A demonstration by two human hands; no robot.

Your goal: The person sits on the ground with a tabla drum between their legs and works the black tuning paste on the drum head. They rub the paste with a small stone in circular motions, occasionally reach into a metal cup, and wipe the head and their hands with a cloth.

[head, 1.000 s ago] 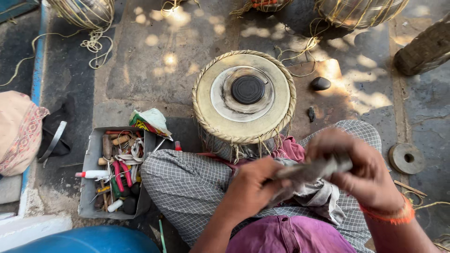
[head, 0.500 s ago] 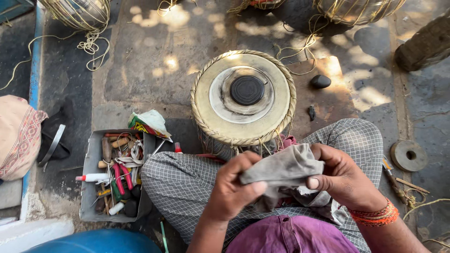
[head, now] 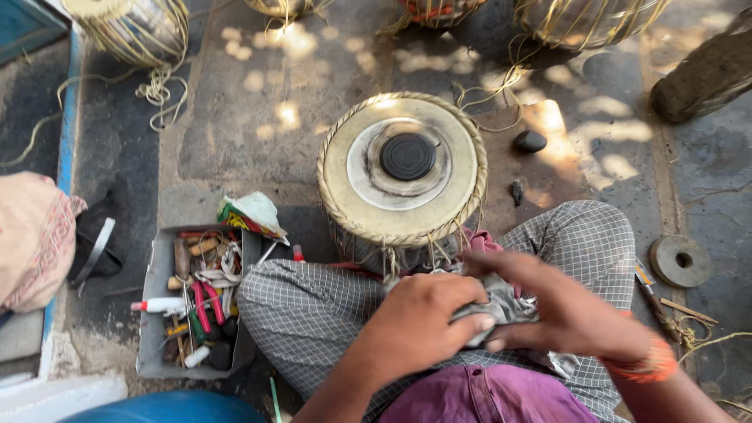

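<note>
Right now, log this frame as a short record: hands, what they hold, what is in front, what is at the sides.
left hand: gripping a grey cloth over the lap
right hand: on the same cloth, fingers pinching it
in front: round drum with a black centre patch, laced rim, standing between the knees
left side: grey tray of tools, red-handled pliers among them
right side: flat ring disc on the ground
beyond the drum: small dark stone

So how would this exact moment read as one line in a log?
left hand: gripping grey cloth | right hand: pinching same cloth | place: over lap | drum: upright in front of knees, untouched | tool tray: beside left knee
</note>
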